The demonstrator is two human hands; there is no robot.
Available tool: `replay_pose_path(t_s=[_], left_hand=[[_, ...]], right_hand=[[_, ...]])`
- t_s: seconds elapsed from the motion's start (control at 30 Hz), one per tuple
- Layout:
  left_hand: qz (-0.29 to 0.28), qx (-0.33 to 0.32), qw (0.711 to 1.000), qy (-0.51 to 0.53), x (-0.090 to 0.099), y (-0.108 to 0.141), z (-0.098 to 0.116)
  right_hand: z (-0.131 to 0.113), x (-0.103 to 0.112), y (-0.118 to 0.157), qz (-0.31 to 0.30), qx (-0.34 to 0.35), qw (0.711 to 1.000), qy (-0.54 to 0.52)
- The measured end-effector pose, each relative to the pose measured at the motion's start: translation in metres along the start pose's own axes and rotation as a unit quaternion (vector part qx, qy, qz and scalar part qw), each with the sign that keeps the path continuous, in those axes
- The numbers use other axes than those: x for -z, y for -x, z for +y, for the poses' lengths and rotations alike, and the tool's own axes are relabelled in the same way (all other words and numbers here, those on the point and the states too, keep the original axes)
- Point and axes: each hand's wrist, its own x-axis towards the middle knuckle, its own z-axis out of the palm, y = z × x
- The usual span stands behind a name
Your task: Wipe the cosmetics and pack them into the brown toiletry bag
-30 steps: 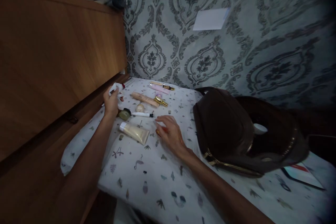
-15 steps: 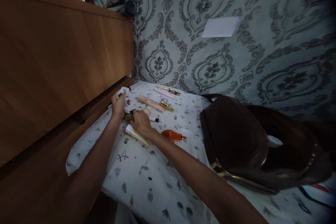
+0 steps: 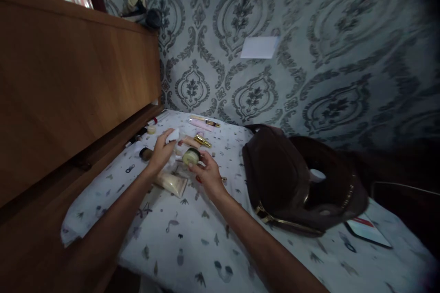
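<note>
My right hand (image 3: 210, 176) grips a small round jar (image 3: 190, 157) with a dark lid and pale green-yellow contents, tilted and raised over the patterned cloth. To its left, my left hand (image 3: 161, 152) is closed on a crumpled white wipe (image 3: 174, 136). A cream-coloured squeeze tube (image 3: 173, 184) lies under and between the hands. Just beyond them rest a peach tube (image 3: 189, 141) and a gold tube (image 3: 202, 141). Behind my right hand an orange bottle is mostly hidden; only its metallic tip (image 3: 224, 179) shows clearly.
A dark brown handbag (image 3: 275, 174) stands at the right, with a phone or tablet (image 3: 369, 231) beyond it. Slim pen-like items (image 3: 202, 123) lie near the wall. A small yellowish jar (image 3: 151, 130) sits by the wooden cabinet (image 3: 79, 78) at the left.
My right hand has lifted the round jar off the cloth and turned it. My left hand with the wipe has come closer to it. The view has shifted right.
</note>
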Motion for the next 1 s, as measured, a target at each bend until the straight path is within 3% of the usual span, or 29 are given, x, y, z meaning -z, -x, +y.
replay_pose_path(t_s=[0.13, 0.27, 0.4, 0.53, 0.67, 0.8, 0.93, 1.0], left_hand=[[-0.119, -0.032, 0.992, -0.017, -0.036, 0.031, 0.017], [-0.244, -0.101, 0.958, -0.107, -0.056, 0.051, 0.035], [-0.283, -0.089, 0.947, -0.128, -0.070, 0.056, 0.046], [-0.277, -0.029, 0.959, -0.057, -0.085, 0.060, 0.048], [-0.224, 0.149, 0.960, 0.082, -0.102, 0.068, 0.041], [-0.124, 0.323, 0.910, 0.227, -0.115, 0.085, 0.031], [-0.119, 0.392, 0.863, 0.296, -0.117, 0.101, 0.029], [-0.119, 0.395, 0.859, 0.302, -0.116, 0.104, 0.030]], right_hand=[[-0.010, 0.015, 0.021, 0.014, -0.036, 0.996, -0.078], [-0.016, 0.029, 0.036, 0.024, -0.020, 0.990, -0.140], [-0.019, 0.046, 0.050, 0.043, -0.020, 0.985, -0.163], [-0.024, 0.059, 0.064, 0.043, -0.012, 0.988, -0.148], [-0.029, 0.071, 0.074, 0.067, 0.038, 0.994, -0.083], [-0.026, 0.081, 0.079, 0.080, 0.044, 0.994, -0.060], [-0.020, 0.087, 0.079, 0.077, 0.077, 0.994, -0.006], [-0.020, 0.088, 0.080, 0.085, 0.109, 0.989, 0.057]])
